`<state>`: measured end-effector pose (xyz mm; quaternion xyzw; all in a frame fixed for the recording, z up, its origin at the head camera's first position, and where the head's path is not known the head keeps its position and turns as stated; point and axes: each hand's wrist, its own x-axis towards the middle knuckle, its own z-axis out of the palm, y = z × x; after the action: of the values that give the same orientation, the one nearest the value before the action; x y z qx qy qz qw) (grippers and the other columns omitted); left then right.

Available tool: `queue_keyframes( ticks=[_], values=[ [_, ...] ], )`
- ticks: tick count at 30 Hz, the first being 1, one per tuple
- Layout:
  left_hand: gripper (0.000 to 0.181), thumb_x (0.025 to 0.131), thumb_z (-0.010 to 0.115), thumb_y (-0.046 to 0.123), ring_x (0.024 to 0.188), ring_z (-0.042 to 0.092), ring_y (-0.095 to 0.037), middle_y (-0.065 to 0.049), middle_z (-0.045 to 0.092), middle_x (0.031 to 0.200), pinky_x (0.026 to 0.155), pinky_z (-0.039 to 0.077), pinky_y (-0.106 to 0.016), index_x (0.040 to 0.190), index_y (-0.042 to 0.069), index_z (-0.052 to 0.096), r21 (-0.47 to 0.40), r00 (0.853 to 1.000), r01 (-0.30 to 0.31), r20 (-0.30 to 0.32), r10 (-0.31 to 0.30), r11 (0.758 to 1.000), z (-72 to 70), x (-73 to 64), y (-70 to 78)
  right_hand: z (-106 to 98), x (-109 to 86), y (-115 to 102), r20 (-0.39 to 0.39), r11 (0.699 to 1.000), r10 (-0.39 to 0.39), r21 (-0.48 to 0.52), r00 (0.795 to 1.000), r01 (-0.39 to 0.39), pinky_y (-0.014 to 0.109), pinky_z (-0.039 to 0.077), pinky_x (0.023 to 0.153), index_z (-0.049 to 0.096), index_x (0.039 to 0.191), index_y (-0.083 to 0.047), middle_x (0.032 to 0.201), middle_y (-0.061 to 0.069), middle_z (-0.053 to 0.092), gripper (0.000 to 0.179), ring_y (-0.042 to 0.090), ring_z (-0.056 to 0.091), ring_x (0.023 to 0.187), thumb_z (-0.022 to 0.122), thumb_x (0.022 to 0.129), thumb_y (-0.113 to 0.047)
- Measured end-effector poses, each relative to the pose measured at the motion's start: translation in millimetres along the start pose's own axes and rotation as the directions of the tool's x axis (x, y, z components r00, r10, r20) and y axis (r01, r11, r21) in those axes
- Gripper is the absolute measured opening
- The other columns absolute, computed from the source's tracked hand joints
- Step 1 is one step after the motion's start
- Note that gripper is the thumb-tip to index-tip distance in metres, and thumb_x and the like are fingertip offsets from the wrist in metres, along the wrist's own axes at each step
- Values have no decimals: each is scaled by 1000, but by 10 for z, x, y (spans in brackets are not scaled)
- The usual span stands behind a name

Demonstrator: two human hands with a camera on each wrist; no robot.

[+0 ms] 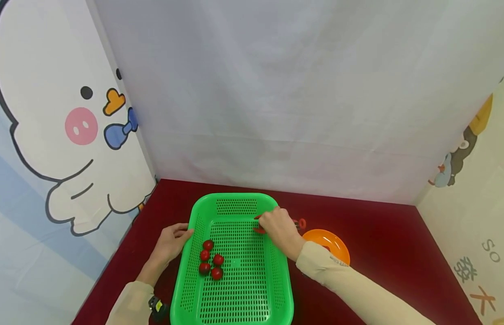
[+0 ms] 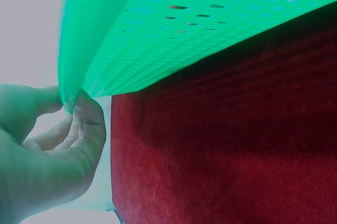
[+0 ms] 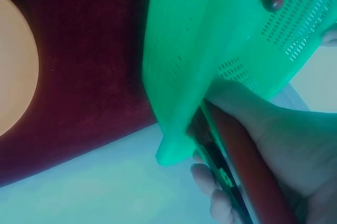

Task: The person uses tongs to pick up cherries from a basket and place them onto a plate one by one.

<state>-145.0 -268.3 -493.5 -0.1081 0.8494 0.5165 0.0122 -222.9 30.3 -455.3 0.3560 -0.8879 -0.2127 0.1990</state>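
Note:
A green perforated plastic basket (image 1: 286, 289) stands in the middle of the head view, with several small red tomatoes (image 1: 217, 273) grouped at its left side. At its left rim, my left hand (image 1: 170, 243) pinches the edge between thumb and fingers, close up in the left wrist view. My right hand (image 1: 279, 230) is at the right rim, gripping red-and-metal tongs (image 3: 253, 166). Two red tips poke out over the basket's inside, and a red ring end sticks out to the right. The thumb lies over the rim in the right wrist view.
An orange plate (image 1: 317, 234) sits right of the basket, partly covered by the right sleeve, with something red on it. Dark red cloth (image 1: 382, 253) covers the table. A pale curtain (image 1: 276, 113) hangs behind, and printed panels stand at both sides.

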Motion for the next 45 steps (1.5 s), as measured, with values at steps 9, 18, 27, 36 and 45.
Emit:
queue_keyframes(
  ticks=[9, 18, 27, 36, 45],
  values=[
    [47, 108, 57, 19, 116, 62, -44, -31, 63, 126, 87, 58, -45, 143, -11, 50, 4, 1000, -5, -6, 5, 1000, -9, -12, 12, 14, 0, 20, -10, 1000, 1, 11, 1000, -1, 19, 32, 44, 44, 56, -18, 54, -5, 30, 51, 11, 27, 53, 84, 83, -4],
    [47, 108, 57, 18, 116, 61, -44, -31, 63, 126, 88, 58, -46, 143, -12, 50, 2, 1000, -11, -1, 11, 1000, 6, -17, 23, 12, -9, 24, 10, 1000, 16, -11, 1000, -16, 18, 30, 45, 45, 53, -18, 52, -5, 28, 51, 12, 27, 52, 85, 83, -8],
    [47, 108, 57, 19, 118, 60, -44, -31, 63, 127, 90, 56, -48, 143, -11, 50, 9, 1000, -12, -2, 12, 1000, 10, -18, 18, -1, -52, 62, 16, 999, 21, 39, 1000, -21, 20, 42, 47, 61, 62, -16, 57, -4, 48, 35, 14, 45, 55, 91, 79, -18],
    [49, 108, 57, 22, 120, 59, -44, -31, 62, 129, 92, 55, -52, 145, -10, 49, 24, 1000, -4, 3, 4, 1000, -5, -12, 7, -11, -125, 138, 11, 996, 12, 83, 1000, -13, 21, 40, 46, 63, 77, -12, 61, -1, 50, 48, 16, 42, 56, 92, 72, -49],
    [48, 108, 57, 21, 117, 61, -44, -31, 63, 127, 89, 57, -49, 144, -11, 50, 19, 1000, -3, -3, 3, 1000, 6, -19, 18, 55, -253, 213, -74, 984, 22, 176, 997, -9, 22, 41, 45, 72, 108, -6, 76, 0, 67, 53, 18, 49, 61, 88, 79, -47]
  ],
)
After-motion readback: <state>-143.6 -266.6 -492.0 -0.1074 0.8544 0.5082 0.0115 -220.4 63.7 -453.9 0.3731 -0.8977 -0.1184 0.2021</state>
